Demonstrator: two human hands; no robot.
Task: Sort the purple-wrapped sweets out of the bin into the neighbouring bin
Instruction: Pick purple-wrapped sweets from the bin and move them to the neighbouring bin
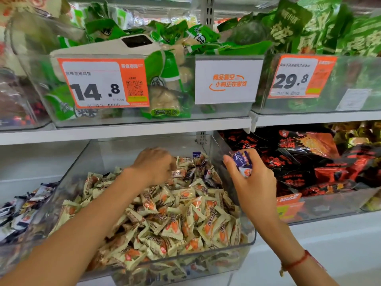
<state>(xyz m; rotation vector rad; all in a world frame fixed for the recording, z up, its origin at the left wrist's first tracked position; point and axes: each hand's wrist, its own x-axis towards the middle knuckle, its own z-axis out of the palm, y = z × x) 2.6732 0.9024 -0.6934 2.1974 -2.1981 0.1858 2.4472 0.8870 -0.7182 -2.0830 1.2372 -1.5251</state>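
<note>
Shop shelving: right hand [250, 178] clutches purple sweets [241, 159]; left hand [153, 165] digs into bin [252, 238], its grip hidden; collecting continues, transfer next.

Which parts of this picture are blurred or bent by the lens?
Head view: the shelf edge bows, a wide-angle effect; the green packs at top right and the purple sweets in the left bin are smeared; the cream sweets at centre are sharp; the right hand with its purple sweets is slightly soft.
</note>
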